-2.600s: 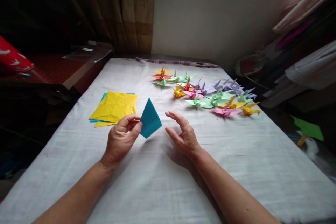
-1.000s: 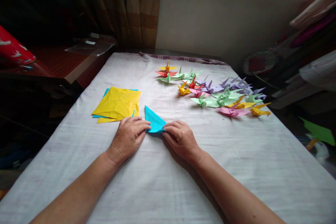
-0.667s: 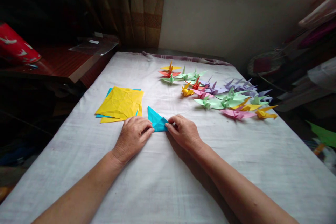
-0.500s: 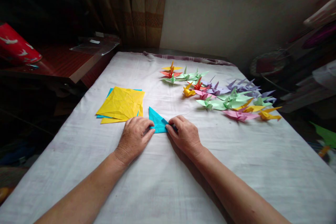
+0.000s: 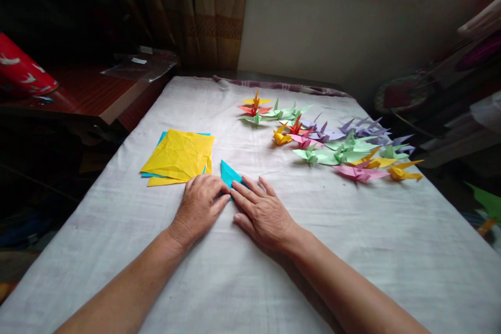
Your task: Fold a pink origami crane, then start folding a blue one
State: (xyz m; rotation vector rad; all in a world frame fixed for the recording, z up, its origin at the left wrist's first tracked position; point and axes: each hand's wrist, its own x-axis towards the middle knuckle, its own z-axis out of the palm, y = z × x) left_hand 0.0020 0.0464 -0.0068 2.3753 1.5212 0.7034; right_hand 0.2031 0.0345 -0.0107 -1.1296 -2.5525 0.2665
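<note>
A small folded piece of blue origami paper [image 5: 228, 170] lies on the white cloth between my hands, its pointed corner facing away from me. My left hand [image 5: 201, 201] pinches its left edge with thumb and fingertips. My right hand [image 5: 263, 211] rests flat over the paper's right and lower part, fingers spread, covering most of it. Just beyond my left hand is a stack of yellow paper squares [image 5: 182, 154] with blue sheets [image 5: 151, 174] showing at its edges.
Several folded paper cranes [image 5: 344, 151] in green, purple, pink, yellow and red stand at the table's far right. A dark wooden desk [image 5: 90, 96] adjoins on the left, bearing a red can [image 5: 23, 68] and a clear plastic bag [image 5: 143, 65]. Behind are a curtain [image 5: 215, 15] and a wall.
My right hand has let go of the paper's right corner, opened out and moved left to lie flat on the paper. My left hand keeps its pinch.
</note>
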